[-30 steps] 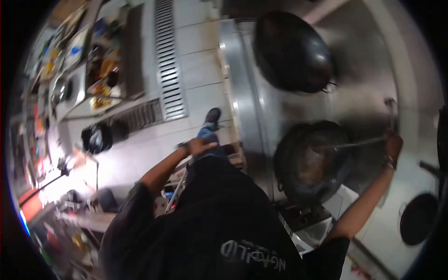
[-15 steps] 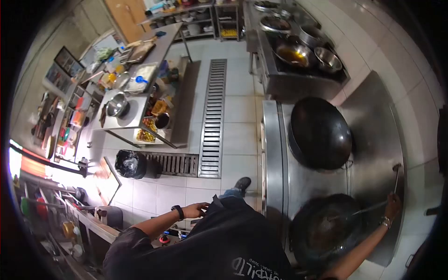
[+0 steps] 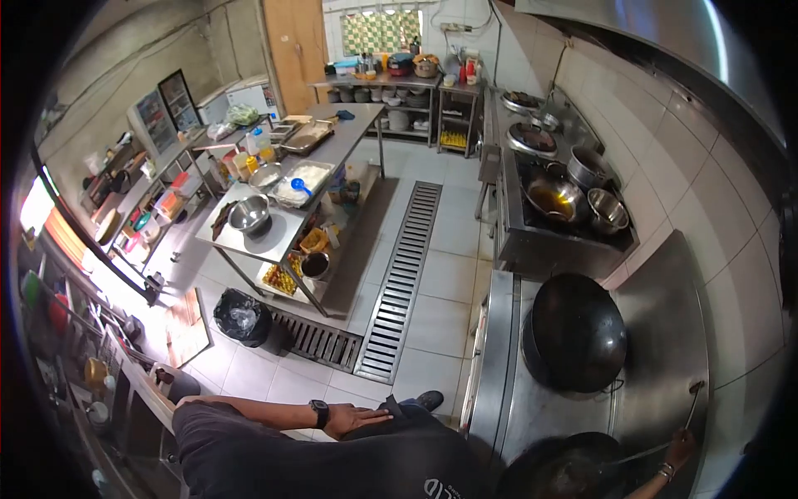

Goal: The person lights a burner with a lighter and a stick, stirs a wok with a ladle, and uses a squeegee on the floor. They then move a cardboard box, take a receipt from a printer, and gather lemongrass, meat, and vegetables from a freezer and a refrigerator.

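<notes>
My left hand [image 3: 357, 420], with a watch on its wrist, lies against my dark clothing, fingers stretched out and nothing held. At the lower right, my right hand [image 3: 682, 449] is closed round a thin metal rod [image 3: 652, 454]. One length of the rod reaches over the lower wok [image 3: 567, 474]; another runs up to a fitting on the steel backsplash [image 3: 657, 353]. Whether these are one piece, I cannot tell. The lower wok is cut off by the view's edge, its contents unclear. A second dark wok [image 3: 578, 333] sits farther along the range.
Ahead is a stove [image 3: 532, 241] with a pan of yellowish liquid [image 3: 553, 200] and metal pots. On the left stand a steel worktable [image 3: 287, 229] with bowls and trays, and a black-lined bin [image 3: 241, 316]. A floor grate [image 3: 403, 283] runs between them.
The view has tilted up, so the room beyond shows and the woks sit lower in view. My left hand has moved onto my clothing, fingers flatter. My right hand still grips the rod.
</notes>
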A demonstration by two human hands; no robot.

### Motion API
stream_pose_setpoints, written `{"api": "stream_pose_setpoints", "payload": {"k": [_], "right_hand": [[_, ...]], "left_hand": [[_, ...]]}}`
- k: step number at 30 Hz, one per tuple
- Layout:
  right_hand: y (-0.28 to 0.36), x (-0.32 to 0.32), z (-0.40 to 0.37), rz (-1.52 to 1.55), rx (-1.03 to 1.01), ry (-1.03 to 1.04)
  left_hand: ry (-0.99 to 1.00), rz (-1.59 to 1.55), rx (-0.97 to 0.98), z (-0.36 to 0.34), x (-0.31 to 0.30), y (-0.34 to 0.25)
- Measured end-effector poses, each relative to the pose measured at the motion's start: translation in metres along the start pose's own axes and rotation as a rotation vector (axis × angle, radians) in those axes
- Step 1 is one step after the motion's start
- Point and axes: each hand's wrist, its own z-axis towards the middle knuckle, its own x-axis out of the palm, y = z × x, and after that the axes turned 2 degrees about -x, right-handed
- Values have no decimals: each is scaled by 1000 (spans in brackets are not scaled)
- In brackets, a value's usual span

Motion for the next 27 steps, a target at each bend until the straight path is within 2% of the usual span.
{"api": "stream_pose_setpoints", "payload": {"k": [2,3,5,6,9,11,12,14,18,27], "right_hand": [[12,-3,-6,-48,-134,-183],[16,-7,-6,-45,-142,-193],[23,-11,-8,7,22,-61],[25,-13,-8,10,20,-61],[18,-5,-7,-47,3,-4],[-18,19,-1,-57,-136,-324],[-13,12,-1,-59,-138,-322],[22,-10,-9,-20,-5,-75],[14,-5,-4,-58,33,-74],[-11,9,4,-64,-124,-203]], "left_hand": [[-163,-22,201,6,12,13],[-200,-8,251,9,10,15],[-264,54,313,19,6,19],[-316,115,375,20,0,16],[-300,168,384,16,-15,8],[-302,170,384,17,-12,11],[-300,171,386,18,-10,12],[-265,181,356,13,-17,5],[-233,198,319,10,-25,-2],[-185,234,300,14,-21,-1]]}}
